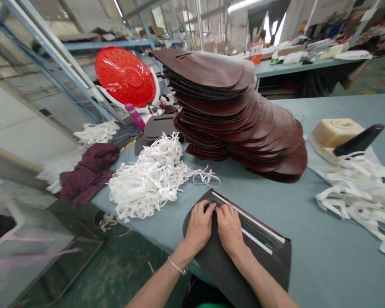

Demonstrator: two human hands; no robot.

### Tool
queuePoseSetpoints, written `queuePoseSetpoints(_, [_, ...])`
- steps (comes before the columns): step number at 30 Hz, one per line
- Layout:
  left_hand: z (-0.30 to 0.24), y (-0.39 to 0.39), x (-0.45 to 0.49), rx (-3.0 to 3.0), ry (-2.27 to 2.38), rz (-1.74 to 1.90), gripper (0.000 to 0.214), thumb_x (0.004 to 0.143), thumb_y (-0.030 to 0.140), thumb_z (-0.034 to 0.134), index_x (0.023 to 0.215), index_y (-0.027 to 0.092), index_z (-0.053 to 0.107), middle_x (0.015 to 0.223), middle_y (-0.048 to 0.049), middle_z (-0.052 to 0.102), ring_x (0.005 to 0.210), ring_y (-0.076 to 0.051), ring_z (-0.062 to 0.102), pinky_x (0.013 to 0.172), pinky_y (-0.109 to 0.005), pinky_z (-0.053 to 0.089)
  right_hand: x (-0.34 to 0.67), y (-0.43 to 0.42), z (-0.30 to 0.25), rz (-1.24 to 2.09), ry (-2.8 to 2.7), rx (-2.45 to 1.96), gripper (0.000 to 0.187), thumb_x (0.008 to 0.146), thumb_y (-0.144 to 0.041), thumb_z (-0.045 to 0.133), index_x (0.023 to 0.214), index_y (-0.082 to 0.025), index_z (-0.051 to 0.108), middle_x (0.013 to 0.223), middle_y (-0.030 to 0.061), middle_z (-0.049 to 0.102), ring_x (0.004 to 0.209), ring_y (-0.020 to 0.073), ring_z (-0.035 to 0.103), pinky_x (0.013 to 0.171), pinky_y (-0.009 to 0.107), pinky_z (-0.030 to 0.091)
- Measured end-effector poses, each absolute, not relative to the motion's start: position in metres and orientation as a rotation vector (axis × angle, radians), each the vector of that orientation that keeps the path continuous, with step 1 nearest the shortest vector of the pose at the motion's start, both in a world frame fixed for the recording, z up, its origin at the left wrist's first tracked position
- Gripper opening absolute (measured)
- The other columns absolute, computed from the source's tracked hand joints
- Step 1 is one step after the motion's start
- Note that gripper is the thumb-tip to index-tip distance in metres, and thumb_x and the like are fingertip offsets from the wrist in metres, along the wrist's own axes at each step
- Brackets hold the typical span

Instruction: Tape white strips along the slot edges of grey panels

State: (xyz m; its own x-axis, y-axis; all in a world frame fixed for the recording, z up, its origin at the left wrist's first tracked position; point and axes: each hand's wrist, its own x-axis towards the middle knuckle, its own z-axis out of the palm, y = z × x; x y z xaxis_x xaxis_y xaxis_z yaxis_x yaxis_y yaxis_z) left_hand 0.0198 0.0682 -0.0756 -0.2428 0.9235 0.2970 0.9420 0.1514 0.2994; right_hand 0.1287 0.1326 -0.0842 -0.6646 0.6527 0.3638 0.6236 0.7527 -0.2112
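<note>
Leaning on its side at the far left of the table is a red basket (125, 77) full of small holes, with a white rim (156, 85) showing behind it. I cannot see what is in it. A pink bottle (134, 116) and a little jar (152, 108) are near it. An orange and white box (256, 53) is on the back table (288, 68).

The left hand (198, 224) and right hand (229, 226) are side by side, nearly closed. Their fingers are bent and pinch the dark flat piece (218, 267) at one end of its long slot. I cannot tell if something tiny is between the thumbs. The dark piece lies at the near edge of the blue-green table (321, 261), partly past it, with two white strips along the slot.

A tall, leaning pile of brown pieces (237, 119) is behind it. White ribbons (150, 179) sit in a heap to the left, and more white strips (356, 192) lie on the right. Striped cloth (90, 171) is at the left edge. The floor (131, 256) is green.
</note>
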Motion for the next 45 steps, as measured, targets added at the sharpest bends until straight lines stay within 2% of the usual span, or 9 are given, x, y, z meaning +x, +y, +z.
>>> queuePoseSetpoints(11, [-0.077, 0.068, 0.020, -1.915, -2.354, -0.622, 0.039, 0.090, 0.013, 0.038, 0.128, 0.020, 0.045, 0.119, -0.0096, 0.051, 0.111, -0.021, 0.046, 0.095, -0.040, 0.043, 0.128, 0.135, -0.085, 0.115, -2.525, -0.970, 0.017, 0.087, -0.013, 0.046, 0.096, -0.015, 0.061, 0.089, 0.0083, 0.054, 0.088, 0.0225, 0.045, 0.077, 0.035, 0.037])
queuePoseSetpoints(16, [-0.076, 0.072, 0.020, -1.906, -2.368, -0.578, 0.039, 0.088, 0.010, 0.040, 0.125, 0.019, 0.047, 0.122, -0.0092, 0.051, 0.115, -0.023, 0.045, 0.097, -0.043, 0.040, 0.129, 0.135, -0.088, 0.127, -2.531, -0.972, 0.017, 0.087, -0.012, 0.046, 0.096, -0.015, 0.060, 0.090, 0.0080, 0.054, 0.087, 0.0221, 0.045, 0.077, 0.035, 0.037])
queuePoseSetpoints(20, [-0.074, 0.073, 0.016, -1.923, -2.388, -0.662, 0.036, 0.089, 0.011, 0.040, 0.122, 0.021, 0.048, 0.120, -0.0079, 0.051, 0.114, -0.022, 0.046, 0.096, -0.041, 0.039, 0.129, 0.135, -0.088, 0.108, -2.537, -0.971, 0.018, 0.087, -0.013, 0.045, 0.096, -0.015, 0.060, 0.089, 0.0083, 0.054, 0.087, 0.0222, 0.045, 0.077, 0.036, 0.038])
queuePoseSetpoints(24, [-0.073, 0.072, 0.012, -1.918, -2.406, -0.780, 0.034, 0.089, 0.013, 0.041, 0.121, 0.023, 0.049, 0.116, -0.0070, 0.052, 0.108, -0.020, 0.048, 0.092, -0.039, 0.041, 0.122, 0.135, -0.084, 0.063, -2.570, -0.921, 0.022, 0.086, -0.013, 0.046, 0.104, -0.015, 0.058, 0.093, 0.0082, 0.054, 0.088, 0.0220, 0.045, 0.077, 0.036, 0.038])
queuePoseSetpoints(28, [-0.075, 0.071, 0.011, -1.935, -2.377, -0.804, 0.027, 0.090, 0.014, 0.040, 0.111, 0.023, 0.055, 0.114, -0.0064, 0.053, 0.107, -0.020, 0.048, 0.091, -0.039, 0.042, 0.120, 0.133, -0.079, 0.009, -2.596, -0.893, 0.021, 0.086, -0.010, 0.045, 0.102, -0.012, 0.059, 0.090, 0.0092, 0.055, 0.086, 0.0228, 0.045, 0.075, 0.037, 0.039])
queuePoseSetpoints(32, [-0.075, 0.071, 0.013, -1.916, -2.347, -0.760, 0.028, 0.089, 0.012, 0.040, 0.110, 0.022, 0.055, 0.113, -0.0073, 0.053, 0.107, -0.021, 0.048, 0.090, -0.040, 0.043, 0.152, 0.129, -0.078, -0.042, -2.628, -0.854, 0.021, 0.084, -0.006, 0.044, 0.096, -0.011, 0.061, 0.086, 0.0095, 0.055, 0.083, 0.0228, 0.045, 0.072, 0.036, 0.039])
queuePoseSetpoints(37, [-0.073, 0.070, 0.016, -1.909, -2.323, -0.729, 0.030, 0.088, 0.010, 0.042, 0.112, 0.022, 0.055, 0.116, -0.0080, 0.053, 0.109, -0.021, 0.049, 0.091, -0.042, 0.043, 0.200, 0.126, -0.082, -0.037, -2.620, -0.836, 0.025, 0.085, -0.005, 0.041, 0.102, -0.011, 0.060, 0.091, 0.0104, 0.054, 0.087, 0.0221, 0.046, 0.076, 0.036, 0.039])
queuePoseSetpoints(41, [-0.074, 0.069, 0.015, -1.988, -2.234, -0.763, 0.029, 0.088, 0.009, 0.042, 0.110, 0.022, 0.057, 0.118, -0.0077, 0.054, 0.114, -0.020, 0.048, 0.094, -0.040, 0.043, 0.179, 0.129, -0.080, 0.010, -2.596, -0.907, 0.026, 0.085, -0.004, 0.038, 0.096, -0.014, 0.060, 0.088, 0.0087, 0.054, 0.086, 0.0215, 0.046, 0.073, 0.035, 0.039])
queuePoseSetpoints(45, [-0.075, 0.069, 0.014, -2.118, -2.159, -0.779, 0.026, 0.090, 0.012, 0.042, 0.109, 0.020, 0.058, 0.111, -0.0065, 0.059, 0.114, -0.018, 0.050, 0.096, -0.038, 0.043, 0.140, 0.131, -0.074, -0.058, -2.615, -0.894, 0.023, 0.085, -0.006, 0.040, 0.094, -0.014, 0.060, 0.087, 0.0089, 0.054, 0.082, 0.0217, 0.045, 0.071, 0.035, 0.038])
